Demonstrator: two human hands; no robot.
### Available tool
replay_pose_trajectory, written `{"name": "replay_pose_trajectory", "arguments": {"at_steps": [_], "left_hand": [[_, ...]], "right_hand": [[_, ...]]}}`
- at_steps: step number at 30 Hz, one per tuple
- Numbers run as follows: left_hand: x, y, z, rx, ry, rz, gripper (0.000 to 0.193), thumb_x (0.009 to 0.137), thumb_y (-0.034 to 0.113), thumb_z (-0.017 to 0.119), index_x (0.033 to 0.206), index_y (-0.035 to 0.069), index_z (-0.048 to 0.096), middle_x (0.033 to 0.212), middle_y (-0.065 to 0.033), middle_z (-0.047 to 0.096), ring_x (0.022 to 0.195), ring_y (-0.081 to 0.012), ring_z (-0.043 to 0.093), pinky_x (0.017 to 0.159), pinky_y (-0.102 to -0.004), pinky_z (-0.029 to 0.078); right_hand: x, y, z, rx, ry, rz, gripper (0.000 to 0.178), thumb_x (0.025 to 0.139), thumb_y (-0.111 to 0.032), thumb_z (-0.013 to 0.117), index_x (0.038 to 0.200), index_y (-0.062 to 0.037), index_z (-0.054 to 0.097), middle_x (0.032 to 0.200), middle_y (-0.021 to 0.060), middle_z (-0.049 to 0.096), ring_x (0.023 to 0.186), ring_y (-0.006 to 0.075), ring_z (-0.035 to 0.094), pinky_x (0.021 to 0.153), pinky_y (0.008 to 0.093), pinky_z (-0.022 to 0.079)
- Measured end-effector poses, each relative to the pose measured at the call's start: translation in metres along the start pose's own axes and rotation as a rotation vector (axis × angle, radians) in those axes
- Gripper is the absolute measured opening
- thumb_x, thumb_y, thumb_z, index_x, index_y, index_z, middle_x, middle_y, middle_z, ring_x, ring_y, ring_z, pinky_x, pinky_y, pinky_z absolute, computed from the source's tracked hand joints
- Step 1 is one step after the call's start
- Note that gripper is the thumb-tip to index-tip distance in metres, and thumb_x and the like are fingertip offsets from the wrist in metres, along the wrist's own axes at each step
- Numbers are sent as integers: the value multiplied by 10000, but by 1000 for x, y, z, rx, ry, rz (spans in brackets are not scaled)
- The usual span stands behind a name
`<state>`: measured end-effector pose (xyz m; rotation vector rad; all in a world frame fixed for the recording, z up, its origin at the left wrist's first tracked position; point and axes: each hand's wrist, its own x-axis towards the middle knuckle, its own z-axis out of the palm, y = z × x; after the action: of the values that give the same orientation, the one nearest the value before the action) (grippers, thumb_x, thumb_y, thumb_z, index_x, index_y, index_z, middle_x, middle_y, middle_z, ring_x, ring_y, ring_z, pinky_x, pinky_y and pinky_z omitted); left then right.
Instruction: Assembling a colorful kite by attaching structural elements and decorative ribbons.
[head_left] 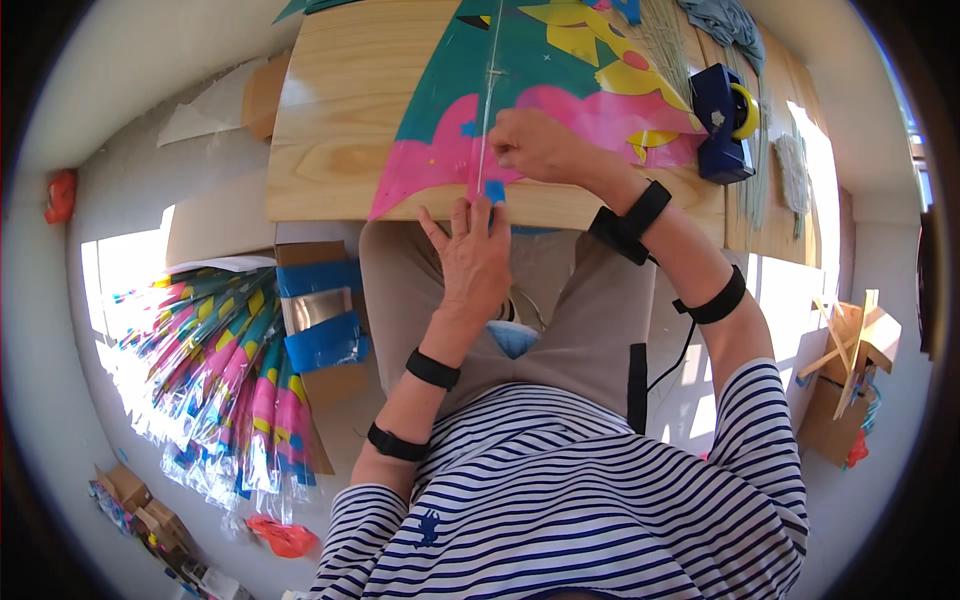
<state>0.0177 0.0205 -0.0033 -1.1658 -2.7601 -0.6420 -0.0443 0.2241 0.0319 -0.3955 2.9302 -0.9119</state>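
Rested left hand (pixel 468 268), fingers (pixel 460 216) slightly apart, at the near edge of the sheet (pixel 530 75) flat on the tabletop (pixel 335 110). Curled right hand (pixel 545 145) over the sheet, fingers together; could not tell whether gripping anything. Showed printed pieces (pixel 205 340) in clear sleeves (pixel 265 492) at left, yellow tape (pixel 752 115) in the dispenser (pixel 720 160).

This looks like a small craft workshop: a printed plastic sheet (pixel 437 152), thin rods (pixel 664 38) and a tape dispenser (pixel 722 150) share the wooden surface (pixel 330 130), with many clear-bagged printed bundles (pixel 235 375) and a cardboard box (pixel 825 425) lower down.
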Motion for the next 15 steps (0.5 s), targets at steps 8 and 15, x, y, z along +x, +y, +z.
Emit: {"name": "replay_pose_trajectory", "arguments": {"at_steps": [8,15], "left_hand": [[-1,-2,2,18,-16,-6,423,762,18,619,1183,8,581,1169,-127,472,1213,-350,456,1079,-772,139],[-1,-1,2,5,-25,-14,479,751,2,620,1229,13,597,1202,-107,462,1191,-341,448,1084,-756,149]], "right_hand": [[9,-9,7,-149,-168,-5,103,762,-60,590,791,-2,671,927,206,618,865,410,621,703,491,502],[11,1,26,-212,-145,15,84,795,-83,636,751,-12,640,896,146,569,871,352,583,705,460,456]]}}
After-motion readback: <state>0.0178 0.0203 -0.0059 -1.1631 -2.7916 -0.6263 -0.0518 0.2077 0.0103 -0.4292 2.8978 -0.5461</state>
